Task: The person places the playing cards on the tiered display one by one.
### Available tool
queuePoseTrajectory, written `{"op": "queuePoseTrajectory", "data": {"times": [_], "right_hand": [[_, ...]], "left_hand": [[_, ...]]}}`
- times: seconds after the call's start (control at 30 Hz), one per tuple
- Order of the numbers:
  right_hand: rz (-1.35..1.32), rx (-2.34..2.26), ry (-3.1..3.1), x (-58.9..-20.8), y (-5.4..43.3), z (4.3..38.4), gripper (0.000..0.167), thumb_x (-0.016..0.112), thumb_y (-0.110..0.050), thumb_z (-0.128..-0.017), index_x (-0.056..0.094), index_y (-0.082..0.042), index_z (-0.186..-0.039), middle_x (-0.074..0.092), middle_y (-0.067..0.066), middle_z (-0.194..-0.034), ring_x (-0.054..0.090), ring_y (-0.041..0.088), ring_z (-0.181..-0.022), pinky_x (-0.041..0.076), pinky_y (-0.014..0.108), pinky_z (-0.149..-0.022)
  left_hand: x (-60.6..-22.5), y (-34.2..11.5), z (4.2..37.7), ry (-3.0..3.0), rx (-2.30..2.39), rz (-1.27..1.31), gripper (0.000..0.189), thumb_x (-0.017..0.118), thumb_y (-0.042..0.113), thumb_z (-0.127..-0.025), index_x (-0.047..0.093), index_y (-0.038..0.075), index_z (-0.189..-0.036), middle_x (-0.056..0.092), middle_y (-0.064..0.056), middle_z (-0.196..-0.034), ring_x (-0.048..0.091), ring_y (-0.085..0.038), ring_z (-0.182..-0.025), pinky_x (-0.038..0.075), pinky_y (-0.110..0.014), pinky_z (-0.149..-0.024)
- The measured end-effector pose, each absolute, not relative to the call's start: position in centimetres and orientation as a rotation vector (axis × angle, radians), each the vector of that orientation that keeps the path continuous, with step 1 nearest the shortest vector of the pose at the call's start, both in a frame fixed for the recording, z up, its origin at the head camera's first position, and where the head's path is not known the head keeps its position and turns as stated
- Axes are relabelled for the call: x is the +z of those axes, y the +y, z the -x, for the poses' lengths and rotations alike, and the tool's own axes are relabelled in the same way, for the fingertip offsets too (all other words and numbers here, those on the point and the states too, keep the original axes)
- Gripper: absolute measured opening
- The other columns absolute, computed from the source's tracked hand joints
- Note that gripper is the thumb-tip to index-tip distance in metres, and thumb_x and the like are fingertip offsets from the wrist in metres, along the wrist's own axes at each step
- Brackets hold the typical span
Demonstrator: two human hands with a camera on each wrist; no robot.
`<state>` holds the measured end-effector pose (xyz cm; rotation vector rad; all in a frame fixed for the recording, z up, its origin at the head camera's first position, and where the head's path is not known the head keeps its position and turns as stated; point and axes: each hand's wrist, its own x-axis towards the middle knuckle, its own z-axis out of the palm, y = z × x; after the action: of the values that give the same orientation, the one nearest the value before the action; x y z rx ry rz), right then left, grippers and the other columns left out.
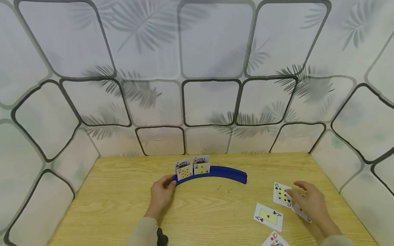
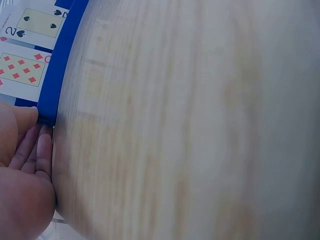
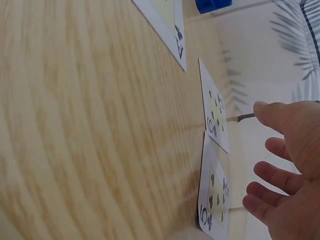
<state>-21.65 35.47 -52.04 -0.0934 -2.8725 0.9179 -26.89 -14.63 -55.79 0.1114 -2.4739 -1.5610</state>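
My left hand point(image 1: 162, 194) pinches the left end of a curved blue card holder point(image 1: 228, 173), its thumb against the end piece in the left wrist view. Standing in the holder are a diamond card point(image 1: 185, 172) and a two of spades point(image 2: 40, 22), each with a face card partly hidden behind it. Over on the right, my right hand point(image 1: 310, 203) hovers with fingers spread and loosely bent, holding nothing. Under it lie a spade card point(image 1: 280, 194) and a five of clubs point(image 3: 216, 197), which the hand partly covers in the head view.
An ace of clubs point(image 1: 268, 217) lies face up left of the right hand. Nearer the front is a red-suited face card point(image 1: 275, 245). The light wooden table point(image 1: 203, 217) meets patterned wall panels point(image 1: 212, 103) at the back and both sides.
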Motion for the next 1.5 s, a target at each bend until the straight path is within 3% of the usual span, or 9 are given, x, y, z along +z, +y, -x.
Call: {"op": "queuePoseTrajectory", "data": {"times": [0.2, 0.8, 1.5], "right_hand": [[0.073, 0.83, -2.976, -52.9, 36.0, 22.2, 0.075, 0.07, -0.048, -0.1, 0.052, 0.011, -0.144, 0.047, 0.043, -0.147, 0.044, 0.063, -0.133, 0.04, 0.076, -0.106], [0.011, 0.596, -3.047, -54.2, 36.1, 22.4, 0.097, 0.07, -0.066, -0.093, 0.049, 0.012, -0.147, 0.042, 0.048, -0.146, 0.04, 0.07, -0.131, 0.04, 0.081, -0.1], [0.014, 0.589, -3.083, -53.8, 35.6, 22.7, 0.093, 0.069, -0.065, -0.094, 0.053, 0.011, -0.144, 0.04, 0.049, -0.147, 0.039, 0.07, -0.132, 0.039, 0.082, -0.101]], "left_hand": [[-55.9, -14.7, 26.9, -2.473, -1.568, -0.106, 0.028, 0.068, 0.004, -0.101, 0.073, -0.002, -0.127, 0.075, -0.02, -0.124, 0.071, -0.034, -0.112, 0.058, -0.048, -0.097], [-56.0, -14.7, 27.0, -2.476, -1.588, -0.097, 0.027, 0.068, 0.005, -0.102, 0.073, 0.0, -0.128, 0.075, -0.019, -0.123, 0.071, -0.031, -0.112, 0.059, -0.045, -0.095], [-56.0, -14.9, 27.0, -2.475, -1.601, -0.111, 0.027, 0.068, 0.004, -0.101, 0.073, 0.0, -0.127, 0.076, -0.019, -0.123, 0.071, -0.03, -0.11, 0.057, -0.042, -0.094]]}}
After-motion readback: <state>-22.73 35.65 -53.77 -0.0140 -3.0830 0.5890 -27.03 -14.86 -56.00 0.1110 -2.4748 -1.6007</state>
